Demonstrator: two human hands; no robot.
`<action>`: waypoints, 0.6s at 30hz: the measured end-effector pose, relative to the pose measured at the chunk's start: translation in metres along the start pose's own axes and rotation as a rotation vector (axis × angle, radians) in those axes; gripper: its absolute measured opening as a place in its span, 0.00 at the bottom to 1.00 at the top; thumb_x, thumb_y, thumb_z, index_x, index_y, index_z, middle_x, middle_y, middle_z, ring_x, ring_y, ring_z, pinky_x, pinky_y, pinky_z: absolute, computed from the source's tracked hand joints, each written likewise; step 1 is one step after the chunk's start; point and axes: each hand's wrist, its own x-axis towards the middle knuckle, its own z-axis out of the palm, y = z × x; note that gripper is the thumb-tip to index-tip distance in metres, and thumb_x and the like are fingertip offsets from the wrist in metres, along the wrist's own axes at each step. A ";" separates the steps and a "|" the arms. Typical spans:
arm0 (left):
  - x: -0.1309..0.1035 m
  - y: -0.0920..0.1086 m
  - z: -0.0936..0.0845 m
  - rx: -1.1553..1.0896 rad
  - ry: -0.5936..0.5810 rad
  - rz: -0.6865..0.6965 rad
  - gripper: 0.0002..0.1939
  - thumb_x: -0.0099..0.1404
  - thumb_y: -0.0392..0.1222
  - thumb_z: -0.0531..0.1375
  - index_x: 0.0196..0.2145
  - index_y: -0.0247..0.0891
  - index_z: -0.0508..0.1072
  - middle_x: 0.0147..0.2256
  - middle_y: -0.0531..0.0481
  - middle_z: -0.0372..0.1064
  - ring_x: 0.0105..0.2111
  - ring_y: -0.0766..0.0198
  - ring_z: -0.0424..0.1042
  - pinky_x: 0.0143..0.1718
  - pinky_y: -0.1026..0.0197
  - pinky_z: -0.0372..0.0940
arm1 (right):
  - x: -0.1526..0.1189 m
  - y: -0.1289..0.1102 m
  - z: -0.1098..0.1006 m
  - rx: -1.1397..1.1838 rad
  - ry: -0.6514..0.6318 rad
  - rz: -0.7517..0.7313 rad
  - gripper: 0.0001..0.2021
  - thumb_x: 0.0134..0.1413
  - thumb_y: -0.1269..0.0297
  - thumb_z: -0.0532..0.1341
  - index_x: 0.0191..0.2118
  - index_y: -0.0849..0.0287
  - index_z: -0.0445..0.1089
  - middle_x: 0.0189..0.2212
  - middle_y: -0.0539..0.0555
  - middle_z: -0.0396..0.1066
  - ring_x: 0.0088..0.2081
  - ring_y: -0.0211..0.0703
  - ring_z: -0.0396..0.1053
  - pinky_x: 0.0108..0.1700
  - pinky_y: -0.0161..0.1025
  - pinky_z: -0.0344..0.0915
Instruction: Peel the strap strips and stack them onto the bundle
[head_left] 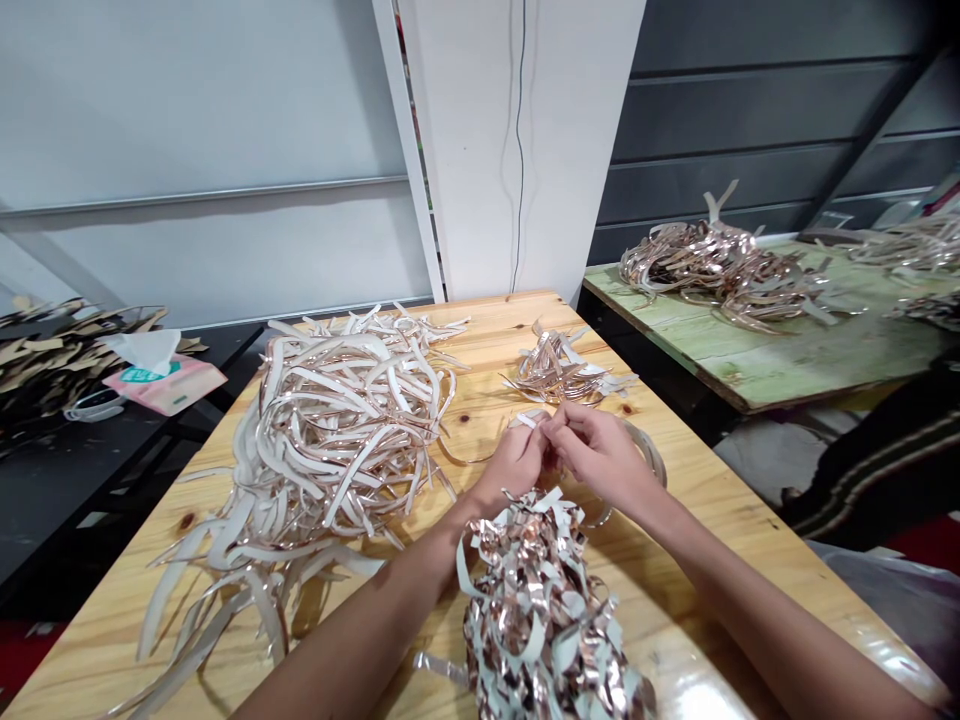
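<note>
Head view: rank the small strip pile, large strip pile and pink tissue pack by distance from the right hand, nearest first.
From the right hand:
1. Small strip pile: just beyond it.
2. Large strip pile: to its left.
3. Pink tissue pack: far left, on the dark table.

Wooden table (480, 340) under metallic strips (345, 420).

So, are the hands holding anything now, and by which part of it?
The left hand and right hand pinch a thin pale strip between their fingertips; whether at its end or middle cannot be told.
</note>
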 end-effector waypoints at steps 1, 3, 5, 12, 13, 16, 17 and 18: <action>0.000 0.000 0.000 0.005 -0.001 0.001 0.19 0.75 0.51 0.47 0.29 0.39 0.63 0.27 0.52 0.61 0.28 0.65 0.59 0.30 0.60 0.57 | 0.000 0.000 0.000 -0.002 0.001 -0.001 0.13 0.63 0.61 0.59 0.26 0.55 0.64 0.19 0.45 0.65 0.21 0.38 0.62 0.26 0.36 0.58; 0.000 0.000 -0.001 0.013 -0.008 0.007 0.19 0.76 0.50 0.47 0.29 0.38 0.63 0.27 0.52 0.60 0.28 0.65 0.58 0.30 0.60 0.56 | 0.000 -0.001 0.000 -0.011 0.003 0.000 0.13 0.63 0.61 0.59 0.26 0.55 0.64 0.19 0.45 0.65 0.22 0.39 0.62 0.27 0.36 0.58; 0.000 0.000 -0.002 0.018 -0.017 0.012 0.19 0.76 0.50 0.47 0.29 0.38 0.63 0.27 0.52 0.60 0.28 0.65 0.58 0.30 0.60 0.56 | 0.000 -0.001 0.000 -0.023 0.003 0.003 0.13 0.63 0.61 0.59 0.26 0.55 0.64 0.19 0.45 0.65 0.22 0.38 0.62 0.27 0.36 0.58; 0.000 0.000 -0.002 0.022 -0.012 0.024 0.21 0.76 0.51 0.47 0.29 0.37 0.64 0.28 0.51 0.62 0.29 0.65 0.59 0.33 0.60 0.58 | 0.000 0.001 0.000 -0.066 0.007 -0.029 0.13 0.64 0.60 0.59 0.26 0.55 0.65 0.22 0.47 0.68 0.25 0.40 0.66 0.29 0.37 0.59; 0.000 0.000 -0.002 0.025 -0.011 0.019 0.21 0.76 0.51 0.47 0.29 0.37 0.64 0.28 0.51 0.62 0.29 0.65 0.59 0.33 0.60 0.58 | 0.000 0.001 0.000 -0.071 0.008 -0.034 0.13 0.64 0.60 0.59 0.27 0.55 0.65 0.23 0.47 0.69 0.26 0.41 0.66 0.29 0.37 0.60; 0.000 0.000 -0.001 0.037 -0.010 -0.002 0.22 0.76 0.51 0.46 0.29 0.37 0.64 0.27 0.51 0.62 0.29 0.65 0.59 0.33 0.60 0.58 | 0.000 0.001 0.000 -0.083 0.012 -0.038 0.13 0.64 0.60 0.59 0.27 0.55 0.66 0.23 0.48 0.70 0.26 0.41 0.67 0.30 0.37 0.60; 0.000 0.000 -0.001 0.038 -0.005 -0.002 0.21 0.76 0.51 0.46 0.29 0.37 0.64 0.27 0.51 0.62 0.29 0.65 0.59 0.33 0.60 0.58 | 0.000 0.001 0.000 -0.088 0.012 -0.038 0.13 0.65 0.60 0.59 0.27 0.55 0.66 0.23 0.48 0.70 0.26 0.41 0.66 0.30 0.37 0.60; -0.001 0.000 -0.001 0.039 0.000 0.001 0.21 0.76 0.51 0.46 0.29 0.37 0.64 0.27 0.51 0.62 0.29 0.65 0.60 0.33 0.60 0.57 | 0.000 0.001 0.000 -0.090 0.012 -0.038 0.13 0.65 0.60 0.59 0.27 0.55 0.66 0.23 0.48 0.70 0.26 0.41 0.67 0.30 0.37 0.60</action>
